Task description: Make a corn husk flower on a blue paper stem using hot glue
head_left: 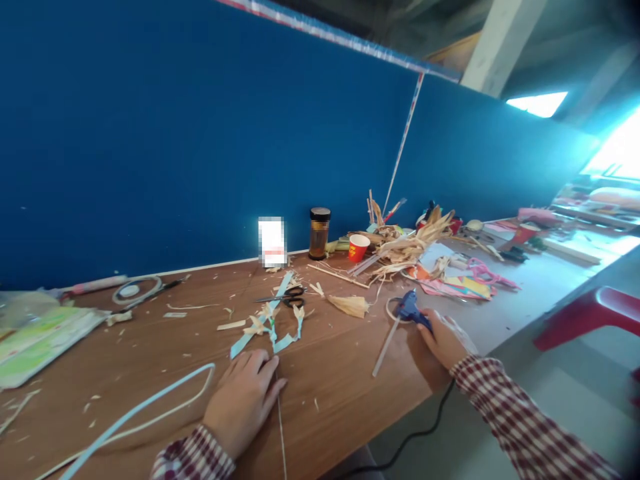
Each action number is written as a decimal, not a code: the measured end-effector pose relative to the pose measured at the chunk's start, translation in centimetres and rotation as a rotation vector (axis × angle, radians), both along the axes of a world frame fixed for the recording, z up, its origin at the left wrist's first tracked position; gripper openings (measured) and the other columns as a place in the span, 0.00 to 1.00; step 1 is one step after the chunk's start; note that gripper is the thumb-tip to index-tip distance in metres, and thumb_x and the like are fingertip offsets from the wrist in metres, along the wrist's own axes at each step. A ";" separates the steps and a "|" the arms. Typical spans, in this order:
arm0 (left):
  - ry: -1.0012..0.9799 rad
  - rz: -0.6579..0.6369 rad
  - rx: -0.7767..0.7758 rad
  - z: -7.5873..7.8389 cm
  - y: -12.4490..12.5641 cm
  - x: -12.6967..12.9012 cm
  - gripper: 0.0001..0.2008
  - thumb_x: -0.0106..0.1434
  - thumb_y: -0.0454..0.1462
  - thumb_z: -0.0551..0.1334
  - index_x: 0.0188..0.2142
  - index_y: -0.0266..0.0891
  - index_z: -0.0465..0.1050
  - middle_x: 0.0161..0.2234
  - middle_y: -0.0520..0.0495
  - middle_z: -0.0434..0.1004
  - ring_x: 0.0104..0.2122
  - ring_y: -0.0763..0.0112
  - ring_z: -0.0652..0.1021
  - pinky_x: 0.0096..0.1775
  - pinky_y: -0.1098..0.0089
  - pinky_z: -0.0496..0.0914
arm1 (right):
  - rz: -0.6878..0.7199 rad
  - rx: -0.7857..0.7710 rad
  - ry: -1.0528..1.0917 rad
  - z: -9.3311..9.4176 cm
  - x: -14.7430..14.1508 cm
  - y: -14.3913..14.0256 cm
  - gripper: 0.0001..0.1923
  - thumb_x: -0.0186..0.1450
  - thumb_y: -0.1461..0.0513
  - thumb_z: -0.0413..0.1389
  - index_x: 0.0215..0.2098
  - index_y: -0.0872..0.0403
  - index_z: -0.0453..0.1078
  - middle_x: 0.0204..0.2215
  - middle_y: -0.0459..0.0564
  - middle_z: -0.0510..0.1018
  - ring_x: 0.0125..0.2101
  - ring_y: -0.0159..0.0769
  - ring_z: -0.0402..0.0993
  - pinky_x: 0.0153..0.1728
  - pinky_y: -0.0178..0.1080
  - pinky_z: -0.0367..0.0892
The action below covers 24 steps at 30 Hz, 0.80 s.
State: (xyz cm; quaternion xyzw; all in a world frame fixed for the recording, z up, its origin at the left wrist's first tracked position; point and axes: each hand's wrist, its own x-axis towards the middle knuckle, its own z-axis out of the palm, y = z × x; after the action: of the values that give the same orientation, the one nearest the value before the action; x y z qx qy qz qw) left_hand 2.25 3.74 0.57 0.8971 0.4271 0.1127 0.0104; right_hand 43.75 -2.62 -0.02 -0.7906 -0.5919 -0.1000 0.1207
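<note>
While right hand (443, 340) grips glue gun (411, 308), nozzle pointing up-left, left hand (243, 400) flat, open.

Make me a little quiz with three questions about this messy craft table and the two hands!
1. True or false: the right hand holds the blue glue gun.
2. What lies just beyond the left hand? A) light blue strips B) a red cup C) a jar
3. Fill in: the black-handled ____ lie on the wooden table among the scraps.

Key
1. True: its fingers are wrapped around the gun, whose black cord hangs off the table edge.
2. A. The red cup and the dark-lidded jar stand far back by the blue wall.
3. scissors
</note>
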 end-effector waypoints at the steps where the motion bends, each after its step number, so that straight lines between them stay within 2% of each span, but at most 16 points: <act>1: 0.002 0.002 -0.002 0.1 0.0 0.0 0.15 0.63 0.41 0.51 0.44 0.39 0.70 0.37 0.43 0.69 0.39 0.62 0.70 0.43 0.61 0.65 | 0.028 -0.006 0.035 0.1 0.4 -0.2 0.17 0.63 0.55 0.45 0.47 0.53 0.63 0.35 0.54 0.75 0.37 0.43 0.71 0.36 0.42 0.63; 4: -0.004 0.013 -0.003 0.4 -0.2 0.1 0.13 0.63 0.41 0.52 0.42 0.39 0.70 0.37 0.44 0.69 0.39 0.62 0.70 0.43 0.60 0.64 | 0.123 -0.007 0.173 1.1 1.6 -1.3 0.19 0.62 0.53 0.46 0.49 0.51 0.63 0.38 0.55 0.75 0.39 0.44 0.72 0.38 0.45 0.65; 7: -0.013 0.022 -0.005 0.6 -0.3 0.2 0.13 0.62 0.41 0.53 0.42 0.39 0.70 0.37 0.44 0.69 0.39 0.61 0.69 0.43 0.60 0.64 | 0.080 0.070 0.284 3.4 0.5 -2.2 0.17 0.60 0.53 0.50 0.44 0.51 0.65 0.35 0.59 0.75 0.33 0.44 0.74 0.32 0.44 0.68; 9: -0.017 0.023 -0.005 0.6 -0.3 0.3 0.13 0.62 0.41 0.54 0.42 0.39 0.70 0.37 0.44 0.69 0.39 0.61 0.69 0.43 0.60 0.64 | 0.116 0.105 0.381 5.1 -2.2 -2.0 0.15 0.61 0.53 0.49 0.43 0.50 0.65 0.33 0.57 0.76 0.31 0.42 0.74 0.29 0.41 0.68; 12: -0.015 0.024 -0.005 0.6 -0.4 0.3 0.12 0.62 0.41 0.54 0.41 0.39 0.70 0.36 0.44 0.69 0.39 0.61 0.69 0.44 0.59 0.64 | 0.339 0.012 0.468 6.4 -8.4 0.3 0.10 0.63 0.56 0.47 0.35 0.50 0.67 0.29 0.49 0.76 0.30 0.37 0.72 0.31 0.38 0.66; 14: -0.013 0.022 0.001 0.5 -0.5 0.3 0.13 0.62 0.41 0.54 0.42 0.39 0.70 0.36 0.44 0.69 0.39 0.61 0.69 0.44 0.60 0.64 | 0.476 -0.093 0.498 6.1 -12.5 2.9 0.09 0.62 0.58 0.48 0.31 0.52 0.68 0.25 0.47 0.75 0.26 0.35 0.71 0.28 0.36 0.64; 16: -0.016 0.020 0.007 0.5 -0.5 0.2 0.13 0.62 0.41 0.54 0.43 0.39 0.70 0.37 0.44 0.69 0.40 0.61 0.69 0.44 0.60 0.63 | 0.479 -0.086 0.543 5.2 -15.8 5.9 0.06 0.61 0.62 0.49 0.32 0.53 0.68 0.26 0.47 0.76 0.28 0.34 0.72 0.31 0.36 0.64; 17: -0.019 0.019 0.009 0.5 -0.5 0.2 0.13 0.62 0.41 0.54 0.43 0.39 0.70 0.38 0.44 0.69 0.40 0.61 0.69 0.45 0.60 0.63 | 0.432 -0.079 0.560 4.7 -17.0 7.4 0.05 0.60 0.62 0.51 0.32 0.54 0.68 0.27 0.48 0.76 0.30 0.34 0.72 0.32 0.36 0.63; 19: -0.025 0.022 0.007 0.4 -0.4 0.2 0.13 0.62 0.41 0.54 0.42 0.39 0.70 0.38 0.44 0.69 0.40 0.61 0.69 0.44 0.60 0.63 | 0.329 -0.099 0.596 3.5 -18.8 9.9 0.08 0.58 0.60 0.55 0.35 0.55 0.68 0.26 0.48 0.75 0.30 0.35 0.71 0.32 0.36 0.63; 20: -0.029 0.026 0.005 0.4 -0.4 0.2 0.13 0.62 0.41 0.54 0.42 0.39 0.71 0.38 0.44 0.69 0.39 0.61 0.69 0.44 0.60 0.63 | 0.320 -0.123 0.623 3.0 -19.4 10.9 0.11 0.56 0.58 0.56 0.35 0.55 0.67 0.26 0.48 0.75 0.29 0.35 0.71 0.32 0.36 0.63; 22: -0.034 0.039 0.003 0.4 -0.4 0.2 0.12 0.61 0.41 0.54 0.42 0.40 0.71 0.37 0.44 0.69 0.39 0.61 0.69 0.44 0.60 0.63 | 0.348 -0.166 0.647 2.1 -20.1 12.3 0.14 0.53 0.57 0.59 0.35 0.55 0.67 0.23 0.46 0.74 0.26 0.33 0.70 0.29 0.35 0.62; 24: -0.037 0.049 -0.003 0.3 -0.4 0.2 0.12 0.61 0.41 0.55 0.42 0.41 0.70 0.37 0.45 0.69 0.39 0.61 0.69 0.43 0.61 0.63 | 0.391 -0.169 0.649 1.2 -20.5 12.9 0.12 0.52 0.58 0.60 0.34 0.54 0.68 0.21 0.43 0.71 0.24 0.31 0.67 0.27 0.34 0.60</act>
State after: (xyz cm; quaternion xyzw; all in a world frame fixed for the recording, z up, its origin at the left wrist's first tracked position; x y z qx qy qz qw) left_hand 2.47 3.36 0.92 0.8840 0.4490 0.1289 0.0170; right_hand 23.23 10.28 1.22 -0.6605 -0.6688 0.2292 0.2528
